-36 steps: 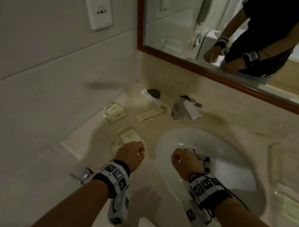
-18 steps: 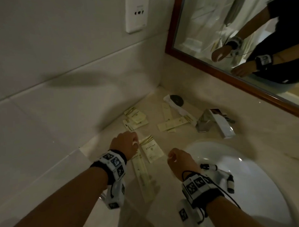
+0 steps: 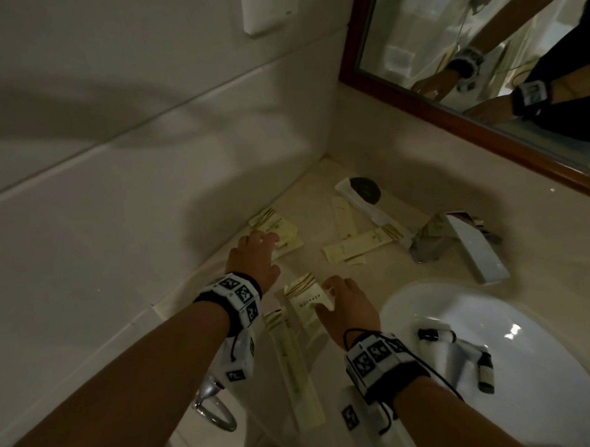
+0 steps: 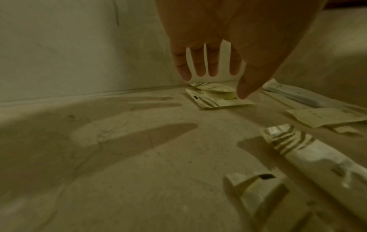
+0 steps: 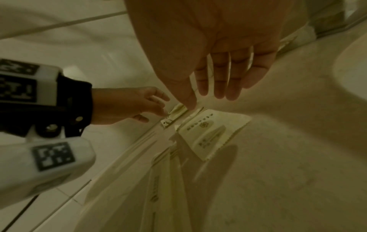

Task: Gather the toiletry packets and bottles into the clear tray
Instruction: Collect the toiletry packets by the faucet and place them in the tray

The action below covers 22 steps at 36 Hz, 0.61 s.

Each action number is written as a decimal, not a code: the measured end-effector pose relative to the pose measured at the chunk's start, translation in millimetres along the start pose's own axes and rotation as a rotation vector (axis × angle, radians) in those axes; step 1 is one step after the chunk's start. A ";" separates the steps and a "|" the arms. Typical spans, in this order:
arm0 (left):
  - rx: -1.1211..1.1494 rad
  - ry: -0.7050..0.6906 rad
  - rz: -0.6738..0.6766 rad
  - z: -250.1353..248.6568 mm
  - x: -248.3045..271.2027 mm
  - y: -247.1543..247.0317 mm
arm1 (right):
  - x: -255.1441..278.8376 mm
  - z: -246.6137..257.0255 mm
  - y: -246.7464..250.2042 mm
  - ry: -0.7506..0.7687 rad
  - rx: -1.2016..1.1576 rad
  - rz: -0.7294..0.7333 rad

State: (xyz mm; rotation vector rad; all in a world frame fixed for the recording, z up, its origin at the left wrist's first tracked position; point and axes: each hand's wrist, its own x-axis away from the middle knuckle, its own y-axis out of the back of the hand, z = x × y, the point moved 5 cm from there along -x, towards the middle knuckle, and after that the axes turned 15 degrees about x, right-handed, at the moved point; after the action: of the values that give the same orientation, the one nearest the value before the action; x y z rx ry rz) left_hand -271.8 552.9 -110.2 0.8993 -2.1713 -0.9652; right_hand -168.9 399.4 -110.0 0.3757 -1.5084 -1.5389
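Several pale yellow toiletry packets lie on the beige counter (image 3: 384, 287). My left hand (image 3: 254, 255) (image 4: 238, 78), fingers spread and straight, hovers at a small stack of packets (image 3: 282, 235) (image 4: 216, 97) by the wall. My right hand (image 3: 341, 299) (image 5: 208, 98), also flat with straight fingers, is just over a square packet (image 3: 307, 295) (image 5: 210, 133) beside the sink. A long packet (image 3: 293, 368) lies under my left wrist. More packets (image 3: 355, 247) lie near the tap. Two small bottles (image 3: 437, 334) (image 3: 486, 373) lie in the sink basin. No clear tray is in view.
A chrome tap (image 3: 470, 246) stands behind the white sink (image 3: 408, 306). A long white packet with a dark round item (image 3: 364, 188) lies in the corner. The framed mirror (image 3: 416, 93) is at the right, tiled walls are at the left, and a chrome ring (image 3: 214, 409) hangs below the counter edge.
Both hands have opened from loose fists and moved forward. The left has reached the stack by the wall, the right the packet by the sink. The view has swung left and closer.
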 end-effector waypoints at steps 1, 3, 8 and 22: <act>0.005 0.002 -0.001 1.7 -3.3 -0.8 | -3.2 2.6 -1.2 0.006 0.011 0.002; 0.011 0.006 0.007 5.0 -11.0 -2.5 | -10.2 8.7 -2.3 0.018 0.039 -0.004; 0.016 -0.002 0.017 9.3 -33.9 -0.9 | -38.1 29.1 7.1 0.059 0.061 -0.067; -0.069 -0.097 0.057 23.2 -75.8 4.5 | -99.5 76.8 -3.9 0.263 0.219 -0.032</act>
State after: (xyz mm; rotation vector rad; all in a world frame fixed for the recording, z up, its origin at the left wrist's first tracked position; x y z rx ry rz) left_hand -245.1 622.4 -137.7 0.7689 -2.2176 -1.0689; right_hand -175.3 522.5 -134.9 0.7039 -1.4697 -1.2935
